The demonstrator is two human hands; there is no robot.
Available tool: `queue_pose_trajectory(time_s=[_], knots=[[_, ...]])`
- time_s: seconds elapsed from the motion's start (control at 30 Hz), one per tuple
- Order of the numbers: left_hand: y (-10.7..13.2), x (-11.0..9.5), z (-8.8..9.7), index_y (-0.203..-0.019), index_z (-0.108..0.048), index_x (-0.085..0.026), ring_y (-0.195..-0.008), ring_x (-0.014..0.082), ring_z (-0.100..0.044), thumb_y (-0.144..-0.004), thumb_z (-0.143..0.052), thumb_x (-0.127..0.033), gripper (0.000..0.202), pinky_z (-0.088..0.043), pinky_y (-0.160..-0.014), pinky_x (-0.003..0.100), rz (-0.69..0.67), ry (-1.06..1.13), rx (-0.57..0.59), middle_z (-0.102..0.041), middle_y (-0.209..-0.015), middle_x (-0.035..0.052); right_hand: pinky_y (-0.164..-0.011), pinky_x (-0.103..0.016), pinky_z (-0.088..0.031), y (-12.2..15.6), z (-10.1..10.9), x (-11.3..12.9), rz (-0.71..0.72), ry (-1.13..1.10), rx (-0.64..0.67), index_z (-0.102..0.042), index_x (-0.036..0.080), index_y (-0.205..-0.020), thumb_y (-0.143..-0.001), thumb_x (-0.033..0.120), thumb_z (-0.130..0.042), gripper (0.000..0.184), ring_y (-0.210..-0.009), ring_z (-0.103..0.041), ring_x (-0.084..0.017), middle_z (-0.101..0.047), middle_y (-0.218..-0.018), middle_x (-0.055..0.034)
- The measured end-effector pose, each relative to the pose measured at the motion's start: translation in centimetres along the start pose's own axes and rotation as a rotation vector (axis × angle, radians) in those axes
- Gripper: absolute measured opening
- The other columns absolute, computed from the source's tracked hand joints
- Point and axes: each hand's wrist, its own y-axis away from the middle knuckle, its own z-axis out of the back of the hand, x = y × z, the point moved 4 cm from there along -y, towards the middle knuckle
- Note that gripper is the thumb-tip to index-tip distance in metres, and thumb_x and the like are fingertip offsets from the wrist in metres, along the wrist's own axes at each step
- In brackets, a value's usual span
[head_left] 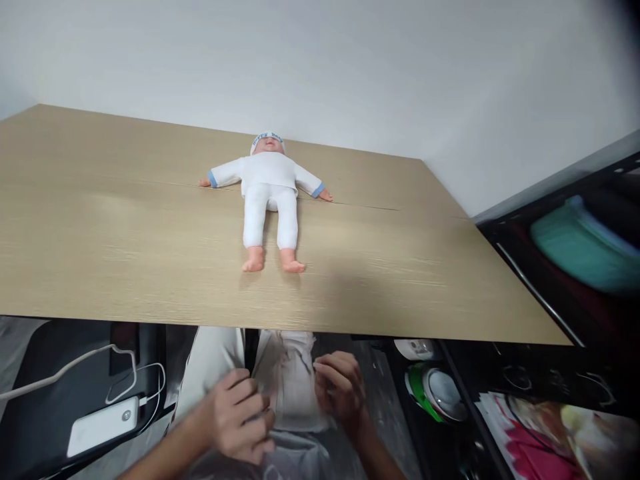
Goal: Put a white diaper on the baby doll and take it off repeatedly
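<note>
A baby doll (270, 197) in white clothes and a white cap lies face up on the wooden table (125, 240), arms spread, feet toward me. Below the table's near edge, over my lap, my left hand (239, 417) and my right hand (340, 390) both have their fingers curled on a white cloth item (293, 383). The left hand grips its left side, the right pinches its right side. The table edge hides the cloth's upper part.
A white power bank (103, 427) with a white cable (75, 365) lies on a dark surface at lower left. A dark shelf unit at right holds a teal object (583, 243), a green-and-white round item (433, 393) and colourful printed packs (555, 433). A white wall stands behind the table.
</note>
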Motion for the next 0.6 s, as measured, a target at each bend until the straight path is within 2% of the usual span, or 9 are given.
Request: queue_pose_trajectory(time_s=[0.07, 0.1, 0.17, 0.23, 0.3, 0.37, 0.47, 0.53, 0.6], knots=[[1.3, 2.3, -3.7, -0.102, -0.079, -0.042, -0.106, 0.0436, -0.076, -0.097, -0.054, -0.085, 0.05, -0.059, -0.104, 0.074, 0.092, 0.136, -0.087, -0.08, -0.108, 0.0172, -0.087, -0.077, -0.066, 3.7, -0.7, -2.3, -0.202, -0.025, -0.04, -0.077, 0.051, -0.11, -0.095, 0.056, -0.077, 0.016, -0.093, -0.08, -0.043, -0.082, -0.104, -0.0066], [1.3, 3.6, -4.8, -0.107, -0.076, -0.038, -0.11, 0.0426, -0.076, -0.103, -0.05, -0.081, 0.051, -0.059, -0.105, 0.072, 0.181, 0.213, -0.161, -0.079, -0.114, 0.0174, -0.09, -0.075, -0.066, 4.9, -1.2, -3.3, -0.31, -0.033, -0.086, -0.076, 0.048, -0.117, -0.096, 0.059, -0.078, 0.024, -0.097, -0.079, -0.043, -0.082, -0.11, -0.0081], [0.4, 5.9, -6.3, -0.114, -0.07, -0.035, -0.113, 0.0411, -0.074, -0.105, -0.052, -0.082, 0.051, -0.058, -0.109, 0.067, 0.33, 0.329, -0.275, -0.076, -0.12, 0.0158, -0.091, -0.069, -0.067, 6.6, -2.5, -4.8, -0.483, -0.074, -0.153, -0.074, 0.043, -0.124, -0.095, 0.068, -0.079, 0.038, -0.101, -0.079, -0.042, -0.082, -0.114, -0.0094], [-1.4, 7.0, -7.2, -0.113, -0.067, -0.034, -0.117, 0.0406, -0.072, -0.095, -0.066, -0.088, 0.057, -0.054, -0.116, 0.064, 0.377, 0.444, -0.289, -0.075, -0.123, 0.0134, -0.086, -0.06, -0.068, 7.5, -4.1, -5.8, -0.597, -0.151, -0.142, -0.074, 0.039, -0.123, -0.091, 0.076, -0.08, 0.049, -0.097, -0.08, -0.039, -0.082, -0.109, -0.0078], [-3.7, 7.2, -8.0, -0.108, -0.067, -0.033, -0.123, 0.0414, -0.071, -0.075, -0.083, -0.093, 0.07, -0.051, -0.121, 0.06, 0.404, 0.615, -0.24, -0.074, -0.117, 0.0112, -0.087, -0.054, -0.069, 7.6, -5.6, -6.2, -0.663, -0.245, -0.05, -0.074, 0.036, -0.119, -0.089, 0.08, -0.08, 0.054, -0.096, -0.081, -0.037, -0.082, -0.105, -0.0056], [-5.6, 6.8, -8.8, -0.101, -0.067, -0.032, -0.124, 0.0426, -0.072, -0.058, -0.091, -0.093, 0.079, -0.052, -0.12, 0.057, 0.464, 0.779, -0.18, -0.073, -0.106, 0.009, -0.094, -0.054, -0.068, 7.2, -6.7, -5.8, -0.705, -0.337, 0.053, -0.075, 0.035, -0.115, -0.087, 0.083, -0.08, 0.056, -0.103, -0.082, -0.037, -0.084, -0.107, -0.0043], [-6.1, 5.2, -9.6, -0.106, -0.072, -0.03, -0.122, 0.0442, -0.076, -0.053, -0.094, -0.091, 0.084, -0.057, -0.113, 0.057, 0.543, 0.892, -0.09, -0.076, -0.103, 0.0091, -0.104, -0.054, -0.066, 6.2, -6.6, -3.6, -0.773, -0.484, 0.143, -0.073, 0.031, -0.114, -0.081, 0.086, -0.084, 0.065, -0.114, -0.083, -0.039, -0.087, -0.114, -0.0058], [-4.4, 3.1, -9.4, -0.115, -0.075, -0.028, -0.122, 0.0435, -0.078, -0.057, -0.096, -0.086, 0.085, -0.059, -0.112, 0.057, 0.549, 0.966, -0.045, -0.08, -0.111, 0.0113, -0.104, -0.053, -0.067, 6.0, -5.1, -1.0, -0.807, -0.554, 0.176, -0.073, 0.027, -0.115, -0.081, 0.085, -0.086, 0.068, -0.114, -0.084, -0.039, -0.088, -0.116, -0.009], [-1.4, 0.0, -8.3, -0.127, -0.076, -0.026, -0.126, 0.0412, -0.078, -0.065, -0.099, -0.077, 0.083, -0.058, -0.117, 0.054, 0.468, 1.057, -0.045, -0.082, -0.125, 0.0138, -0.104, -0.049, -0.068, 6.7, -2.5, 2.2, -0.793, -0.57, 0.194, -0.073, 0.024, -0.121, -0.087, 0.078, -0.087, 0.065, -0.115, -0.084, -0.037, -0.087, -0.122, -0.0118]])
